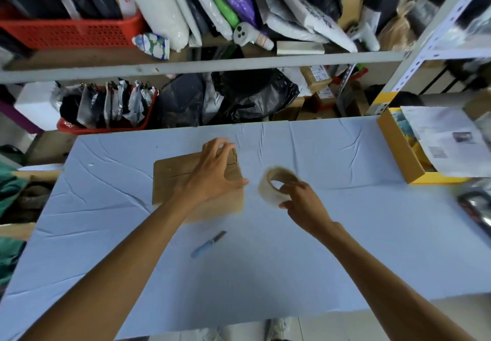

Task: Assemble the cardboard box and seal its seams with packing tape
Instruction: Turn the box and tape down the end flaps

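Cardboard box (172,178) lies flat, long axis left-right; my left hand (212,170) clasps its right end, my right hand (303,202) pinches the tape (265,190) beside it.

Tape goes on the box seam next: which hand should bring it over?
Right. The right hand holds the tape roll just beside the cardboard box, while the left hand grips the box's end, steadying it.
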`<state>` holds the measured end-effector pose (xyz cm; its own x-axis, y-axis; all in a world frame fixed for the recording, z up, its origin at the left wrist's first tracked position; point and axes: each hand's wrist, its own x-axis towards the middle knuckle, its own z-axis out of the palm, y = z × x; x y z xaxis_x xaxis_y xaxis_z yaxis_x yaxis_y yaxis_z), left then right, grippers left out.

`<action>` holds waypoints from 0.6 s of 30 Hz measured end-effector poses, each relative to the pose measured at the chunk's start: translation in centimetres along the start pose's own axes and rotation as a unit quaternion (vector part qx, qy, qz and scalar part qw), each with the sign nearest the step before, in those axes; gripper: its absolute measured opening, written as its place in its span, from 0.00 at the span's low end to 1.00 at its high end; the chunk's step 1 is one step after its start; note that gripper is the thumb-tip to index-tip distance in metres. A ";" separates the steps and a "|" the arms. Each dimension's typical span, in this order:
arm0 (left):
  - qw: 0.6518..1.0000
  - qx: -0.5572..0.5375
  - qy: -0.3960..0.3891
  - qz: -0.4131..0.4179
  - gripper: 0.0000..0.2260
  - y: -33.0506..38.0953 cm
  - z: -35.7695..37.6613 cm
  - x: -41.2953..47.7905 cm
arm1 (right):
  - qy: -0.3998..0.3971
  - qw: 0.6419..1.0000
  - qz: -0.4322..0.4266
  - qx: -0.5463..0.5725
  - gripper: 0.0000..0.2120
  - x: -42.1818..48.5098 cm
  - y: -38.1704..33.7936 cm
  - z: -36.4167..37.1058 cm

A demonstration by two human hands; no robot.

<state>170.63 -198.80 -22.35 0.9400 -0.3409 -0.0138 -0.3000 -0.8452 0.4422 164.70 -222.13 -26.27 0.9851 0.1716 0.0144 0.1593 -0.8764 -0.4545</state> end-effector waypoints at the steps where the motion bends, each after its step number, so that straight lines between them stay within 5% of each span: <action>1: 0.999 -0.037 0.017 0.025 0.32 0.8 -0.2 0.1 | 0.028 0.999 0.006 0.018 0.10 0.5 -0.5 -1.6; 8: 0.962 -0.257 0.088 0.034 0.09 5.6 -1.2 1.7 | 0.095 0.994 -0.027 0.039 0.17 1.9 -3.5 -7.5; 10: 0.955 -0.274 0.115 0.003 0.11 5.5 -1.5 2.0 | 0.096 0.994 -0.014 0.050 0.19 1.7 -3.9 -7.8; 13: 0.950 -0.299 0.053 -0.068 0.14 4.9 -2.3 2.4 | 0.105 0.993 -0.032 0.040 0.17 1.2 -4.2 -7.8; 18: 0.932 -0.332 -0.059 -0.134 0.05 4.5 -3.1 2.1 | 0.110 0.992 -0.052 0.041 0.16 0.6 -4.3 -7.9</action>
<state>171.74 -202.07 -17.63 0.9303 -0.2309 -0.2849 0.1462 -0.4789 0.8656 165.15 -221.84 -17.28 0.9553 0.1499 0.2549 0.2646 -0.8181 -0.5105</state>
